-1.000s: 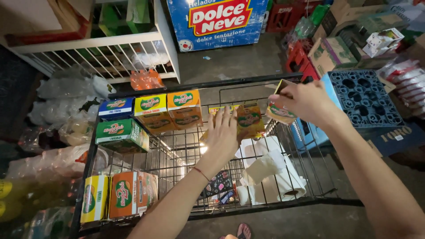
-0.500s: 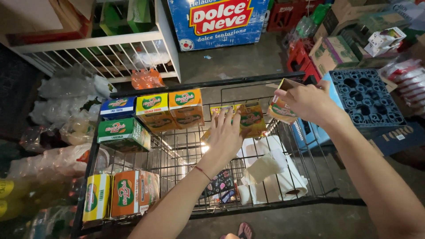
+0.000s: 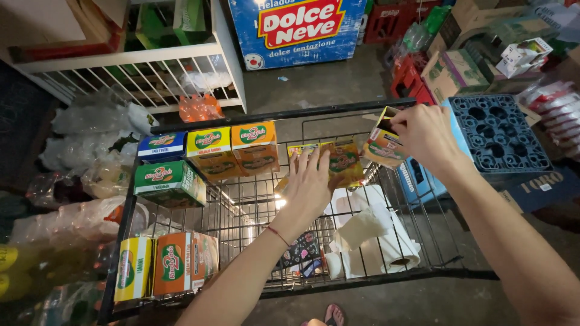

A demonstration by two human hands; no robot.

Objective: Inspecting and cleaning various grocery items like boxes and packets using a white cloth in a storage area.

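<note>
My left hand (image 3: pixel 310 185) lies flat, fingers spread, on yellow-orange drink cartons (image 3: pixel 345 162) that rest on the wire top of a black metal rack (image 3: pixel 254 199). My right hand (image 3: pixel 426 136) holds a small yellow-orange carton (image 3: pixel 383 143) by its top, just right of those cartons, above the rack's far right corner. A row of blue (image 3: pixel 161 147), yellow (image 3: pixel 209 151) and orange (image 3: pixel 256 147) cartons stands along the rack's back edge, with a green box (image 3: pixel 169 182) in front of them.
Yellow and orange boxes (image 3: pixel 169 265) sit at the rack's near left. Paper rolls (image 3: pixel 374 235) lie under the wire. A white wire shelf (image 3: pixel 139 72), plastic bags (image 3: pixel 90 133), a blue crate (image 3: pixel 498 133), a large blue box (image 3: pixel 302 27) and cardboard boxes (image 3: pixel 459 66) surround the rack.
My right hand with its carton has shifted slightly up and left near the rack's back rail. My left hand stays flat on the cartons.
</note>
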